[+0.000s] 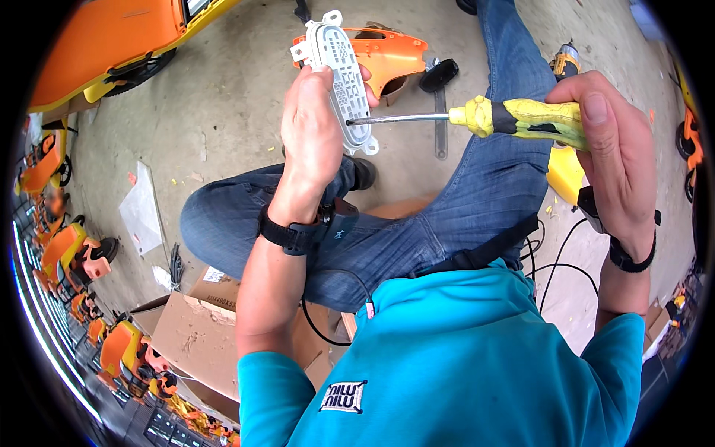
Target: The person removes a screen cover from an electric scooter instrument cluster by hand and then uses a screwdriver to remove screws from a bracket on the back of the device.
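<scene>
My left hand [313,123] grips a white oval display panel [342,63] by its sides, fingers behind and thumb along its near edge. The panel stands up on its long axis, with mounting tabs at its ends and a grid of small cells on its face. In my right hand [614,141] is a screwdriver [491,117] with a worn yellow and black handle. Its long metal shaft points left, and the tip meets the panel's face near the lower end. Whether a screw sits under the tip is too small to tell.
An orange plastic shell [387,56] lies on the floor beyond the panel, near a black oval part [439,75]. A yellow and black power drill [566,61] stands by my right leg. Cardboard boxes [195,335] are at my left. Orange scooters [123,346] line the left side.
</scene>
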{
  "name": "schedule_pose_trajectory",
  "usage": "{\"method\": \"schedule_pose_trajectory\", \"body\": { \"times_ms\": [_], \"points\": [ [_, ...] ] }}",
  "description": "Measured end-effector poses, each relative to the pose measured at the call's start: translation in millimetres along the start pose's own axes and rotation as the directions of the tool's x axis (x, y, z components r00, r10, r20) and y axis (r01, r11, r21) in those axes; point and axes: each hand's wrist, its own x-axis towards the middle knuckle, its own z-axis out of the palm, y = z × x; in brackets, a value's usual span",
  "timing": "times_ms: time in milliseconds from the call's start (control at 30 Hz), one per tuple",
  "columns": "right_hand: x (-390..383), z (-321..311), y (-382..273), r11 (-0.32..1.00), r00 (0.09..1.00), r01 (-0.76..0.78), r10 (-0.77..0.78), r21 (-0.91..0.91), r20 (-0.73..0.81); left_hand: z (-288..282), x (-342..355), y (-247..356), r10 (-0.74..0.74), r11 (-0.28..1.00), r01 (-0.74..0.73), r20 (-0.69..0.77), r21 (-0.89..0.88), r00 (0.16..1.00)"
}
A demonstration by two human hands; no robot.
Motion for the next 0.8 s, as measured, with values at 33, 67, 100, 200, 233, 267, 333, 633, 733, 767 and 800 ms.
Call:
{"method": "schedule_pose_trajectory", "body": {
  "times_ms": [33, 67, 100, 200, 233, 267, 333, 633, 733, 767, 800],
  "points": [
    [-0.7, 0.1, 3.0, 0.998, 0.999, 0.042, -0.042, -0.036, -0.007, 0.7, 0.5, 0.5, 0.003, 1.0, -0.003, 0.002, -0.006, 1.0],
    [-2.3, -1.0, -0.7, 0.996, 0.998, 0.059, -0.06, -0.062, -0.011, 1.9, 1.0, 0.9, 0.007, 1.0, -0.007, 0.005, -0.012, 1.0],
    [-1.5, -0.8, -0.3, 0.992, 0.993, 0.114, -0.115, -0.056, -0.019, 2.0, 0.8, 1.4, 0.008, 1.0, -0.008, 0.004, -0.018, 1.0],
    [3.3, -0.8, 8.8, 0.952, 0.951, 0.306, -0.305, 0.009, -0.038, 2.4, 0.6, -0.9, 0.018, 1.0, -0.018, 0.019, -0.017, 1.0],
    [4.3, -1.7, 10.3, 0.936, 0.937, 0.349, -0.348, 0.037, -0.032, 2.6, 0.1, -2.2, 0.019, 1.0, -0.019, 0.022, -0.019, 1.0],
    [4.3, -5.2, 7.4, 0.936, 0.938, 0.346, -0.347, 0.061, 0.001, 2.0, -0.3, -2.0, 0.011, 1.0, -0.01, 0.021, -0.016, 1.0],
    [2.5, -1.8, 5.1, 0.941, 0.942, 0.336, -0.335, 0.049, -0.031, 4.0, 0.2, -0.2, 0.015, 0.999, -0.015, 0.01, -0.045, 1.0],
    [-15.5, -20.5, -25.2, 0.979, 0.996, 0.082, -0.085, -0.188, -0.01, 1.4, 2.1, 1.9, -0.022, 0.986, 0.034, 0.078, -0.161, 0.997],
    [-10.6, -10.8, -15.1, 0.891, 0.919, 0.356, -0.388, -0.281, -0.065, 2.5, 1.9, 3.3, -0.02, 0.986, 0.035, 0.092, -0.165, 0.996],
    [-7.7, -9.2, -12.7, 0.849, 0.875, 0.445, -0.48, -0.284, -0.063, 2.5, 2.1, 3.5, -0.018, 0.987, 0.033, 0.097, -0.159, 0.995],
    [-6.4, -10.6, -11.4, 0.84, 0.859, 0.479, -0.508, -0.254, -0.061, 0.0, 1.8, 3.0, -0.018, 0.99, 0.034, 0.115, -0.134, 0.993]
  ]
}}
